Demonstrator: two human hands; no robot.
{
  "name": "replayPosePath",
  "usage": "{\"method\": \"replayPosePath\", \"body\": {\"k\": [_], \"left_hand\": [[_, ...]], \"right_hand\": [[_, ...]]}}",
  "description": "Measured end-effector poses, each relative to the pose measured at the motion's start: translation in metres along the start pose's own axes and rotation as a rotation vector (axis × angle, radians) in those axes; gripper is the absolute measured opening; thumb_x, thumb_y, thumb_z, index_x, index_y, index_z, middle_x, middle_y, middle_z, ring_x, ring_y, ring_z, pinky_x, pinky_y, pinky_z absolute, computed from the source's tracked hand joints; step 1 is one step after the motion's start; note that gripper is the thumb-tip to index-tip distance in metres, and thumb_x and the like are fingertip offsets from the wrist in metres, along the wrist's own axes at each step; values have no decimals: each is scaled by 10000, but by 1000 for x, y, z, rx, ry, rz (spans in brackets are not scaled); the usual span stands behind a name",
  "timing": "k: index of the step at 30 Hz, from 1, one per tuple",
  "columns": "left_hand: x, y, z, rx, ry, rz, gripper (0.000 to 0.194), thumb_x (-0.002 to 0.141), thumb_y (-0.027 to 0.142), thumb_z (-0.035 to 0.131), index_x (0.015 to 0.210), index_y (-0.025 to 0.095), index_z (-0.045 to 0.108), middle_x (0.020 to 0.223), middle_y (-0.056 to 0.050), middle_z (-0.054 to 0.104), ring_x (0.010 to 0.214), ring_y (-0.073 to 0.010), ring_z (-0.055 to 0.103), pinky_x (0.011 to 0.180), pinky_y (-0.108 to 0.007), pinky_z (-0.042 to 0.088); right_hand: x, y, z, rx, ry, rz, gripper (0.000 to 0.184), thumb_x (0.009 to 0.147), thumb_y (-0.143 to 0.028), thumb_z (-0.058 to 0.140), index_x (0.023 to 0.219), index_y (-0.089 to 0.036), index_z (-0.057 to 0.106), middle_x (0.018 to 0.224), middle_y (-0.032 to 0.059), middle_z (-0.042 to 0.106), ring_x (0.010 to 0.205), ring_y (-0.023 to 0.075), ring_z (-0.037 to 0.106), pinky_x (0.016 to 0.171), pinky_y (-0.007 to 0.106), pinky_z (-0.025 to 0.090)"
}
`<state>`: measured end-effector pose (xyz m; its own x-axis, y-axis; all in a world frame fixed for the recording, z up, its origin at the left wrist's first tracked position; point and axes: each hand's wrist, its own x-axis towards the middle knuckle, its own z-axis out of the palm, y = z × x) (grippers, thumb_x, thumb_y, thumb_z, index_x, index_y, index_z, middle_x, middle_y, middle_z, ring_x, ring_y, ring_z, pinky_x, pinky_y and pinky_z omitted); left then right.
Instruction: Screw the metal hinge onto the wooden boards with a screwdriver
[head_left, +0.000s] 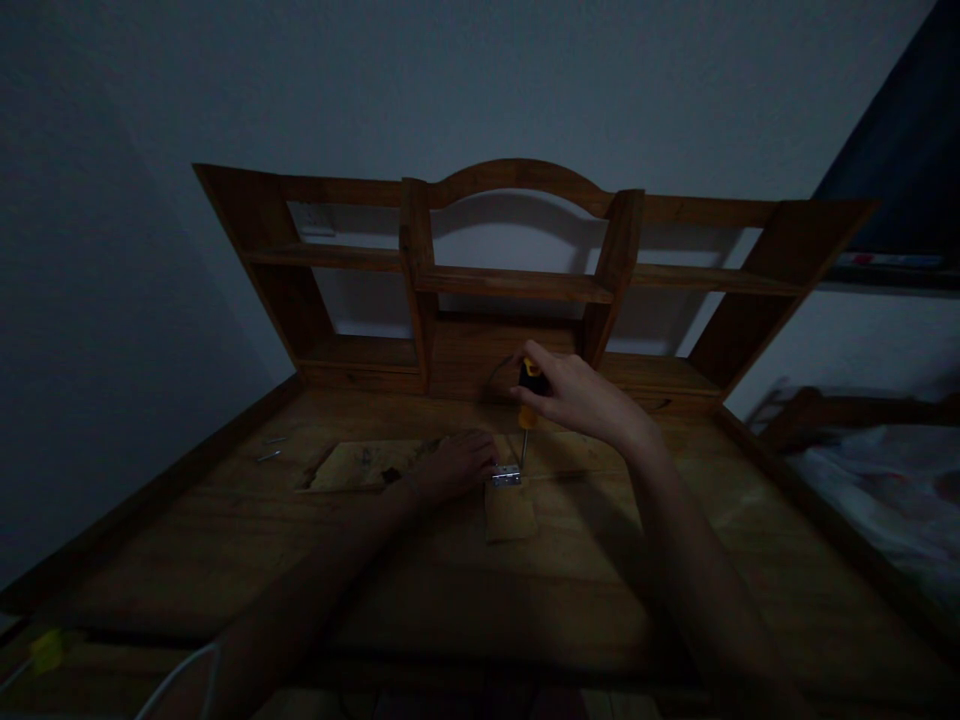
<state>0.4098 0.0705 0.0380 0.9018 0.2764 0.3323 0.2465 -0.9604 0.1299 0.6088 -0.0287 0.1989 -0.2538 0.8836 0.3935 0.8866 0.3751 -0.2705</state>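
Observation:
In the middle of the desk, a small metal hinge (507,476) lies across the edges of a long wooden board (352,466) and a small square wooden piece (510,515). My right hand (562,390) is closed round the yellow and black handle of a screwdriver (528,412). The screwdriver stands nearly upright, its tip at the hinge's right end. My left hand (461,465) rests on the long board, fingertips at the hinge's left end. Its fingers look bent and pressed down; dim light hides whether they pinch the hinge.
Two thin metal pieces (270,455), possibly screws or bits, lie on the desk (225,540) at the left. A wooden shelf unit (517,285) stands along the back against the wall. At the lower left is a yellow object (47,650). Plastic-like bags (885,490) sit beyond the right edge.

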Motion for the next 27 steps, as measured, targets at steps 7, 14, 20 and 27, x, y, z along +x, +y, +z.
{"method": "replayPosePath", "body": {"k": [7,14,20,27], "left_hand": [[-2,-4,1,8,-2,88,157,982,237,459,1019,204,608,1038,-48,602,1031,-191,541,980,-360,420],[0,-4,0,2,5,64,160,983,257,453,968,182,594,1003,-62,607,991,-194,546,948,-361,440],[-1,0,-2,21,4,55,145,982,261,448,971,184,570,997,-58,588,990,-199,531,960,-363,423],[-2,2,-3,72,-10,83,156,982,228,432,982,197,586,1027,-59,580,1029,-201,523,1009,-377,389]], "right_hand": [[0,0,1,-19,2,-1,318,893,-351,535,1172,-207,487,989,82,649,877,224,601,743,317,409],[0,0,1,-8,-2,0,314,900,-350,529,1180,-215,482,956,64,649,829,207,601,735,306,418],[0,1,2,-15,2,-10,337,900,-348,535,1202,-209,480,969,71,646,850,211,597,750,309,418],[0,-2,0,-8,-5,1,317,900,-341,534,1186,-213,484,955,66,643,842,208,596,733,301,408]]}}
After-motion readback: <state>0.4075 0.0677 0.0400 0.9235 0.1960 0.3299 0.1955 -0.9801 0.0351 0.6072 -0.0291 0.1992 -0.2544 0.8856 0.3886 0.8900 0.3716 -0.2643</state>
